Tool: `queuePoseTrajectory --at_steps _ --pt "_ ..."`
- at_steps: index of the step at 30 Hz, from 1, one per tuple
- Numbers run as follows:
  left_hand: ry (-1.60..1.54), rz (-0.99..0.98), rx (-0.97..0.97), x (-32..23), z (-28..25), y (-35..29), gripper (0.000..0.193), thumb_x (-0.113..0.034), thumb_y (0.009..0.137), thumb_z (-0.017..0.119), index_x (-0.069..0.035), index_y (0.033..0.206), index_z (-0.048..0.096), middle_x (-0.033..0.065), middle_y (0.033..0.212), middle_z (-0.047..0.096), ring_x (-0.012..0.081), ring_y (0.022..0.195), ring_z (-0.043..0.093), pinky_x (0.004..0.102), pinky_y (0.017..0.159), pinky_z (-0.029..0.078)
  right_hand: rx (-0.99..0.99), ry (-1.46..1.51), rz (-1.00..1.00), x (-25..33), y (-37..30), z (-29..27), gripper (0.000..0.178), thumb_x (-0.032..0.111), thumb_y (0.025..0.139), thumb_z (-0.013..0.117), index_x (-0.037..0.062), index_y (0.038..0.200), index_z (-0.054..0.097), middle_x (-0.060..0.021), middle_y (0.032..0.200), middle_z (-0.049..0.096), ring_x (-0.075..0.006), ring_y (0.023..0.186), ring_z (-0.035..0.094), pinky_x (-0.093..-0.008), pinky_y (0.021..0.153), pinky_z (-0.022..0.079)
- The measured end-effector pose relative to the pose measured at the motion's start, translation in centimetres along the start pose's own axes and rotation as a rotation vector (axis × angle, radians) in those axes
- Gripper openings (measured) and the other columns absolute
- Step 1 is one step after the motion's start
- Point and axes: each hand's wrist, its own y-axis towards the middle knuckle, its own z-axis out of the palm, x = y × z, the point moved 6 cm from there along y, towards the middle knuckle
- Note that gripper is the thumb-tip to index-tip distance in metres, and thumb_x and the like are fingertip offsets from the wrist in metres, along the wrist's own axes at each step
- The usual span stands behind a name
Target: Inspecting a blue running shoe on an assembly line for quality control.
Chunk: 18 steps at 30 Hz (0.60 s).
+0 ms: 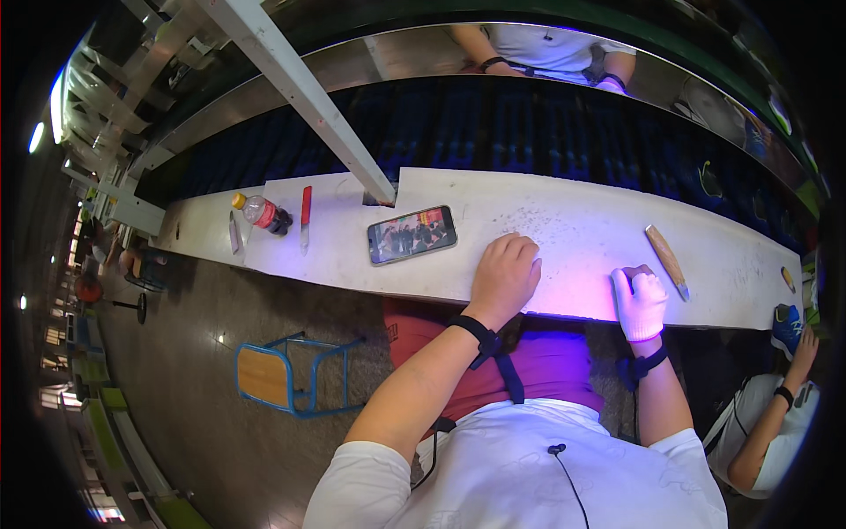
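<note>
My left hand [508,278], bare, rests on the white worktop [564,196] near its front edge, fingers curled under and nothing seen in them. Dark specks are scattered on the surface just beyond it. My right hand [641,304] wears a white glove, with some fingertips bare, and is closed over the same edge; no object shows in it. Just right of that hand lies a tool with a wooden handle [665,256] and a short metal tip. To the left of my left hand, a phone [411,234] lies face up with its screen lit.
Farther left are a red-handled knife [306,207], a drink bottle [267,215] on its side and a slim metal tool [234,234]. A slanting post [304,101] meets the worktop before a dark conveyor [493,132]. A stool [264,375] stands left; a person [767,432] sits right.
</note>
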Motion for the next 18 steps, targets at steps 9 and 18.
queuePoseTrajectory --at_steps 9,18 --pt "-0.022 0.019 0.032 -0.09 -0.05 -0.21 0.027 -0.013 0.090 0.078 -0.005 0.115 0.070 0.0116 0.123 0.070 0.0362 0.127 0.063 0.0487 0.110 0.051 -0.022 0.017 -0.057 0.20 0.13 -0.35 0.014 0.012 0.092 0.084 0.0057 0.088 0.072 -0.0149 0.082 0.070 -0.0372 0.075 0.070 -0.0473 0.069 0.055" --pt "-0.022 0.074 0.134 -0.37 0.06 -0.32 0.030 -0.016 0.094 0.076 -0.003 0.120 0.071 0.0158 0.138 0.066 0.0399 0.139 0.056 0.0577 0.122 0.040 -0.014 -0.024 0.033 -0.06 0.18 -0.17 0.014 0.012 0.091 0.084 0.0058 0.084 0.074 -0.0131 0.082 0.072 -0.0353 0.075 0.071 -0.0457 0.070 0.056"
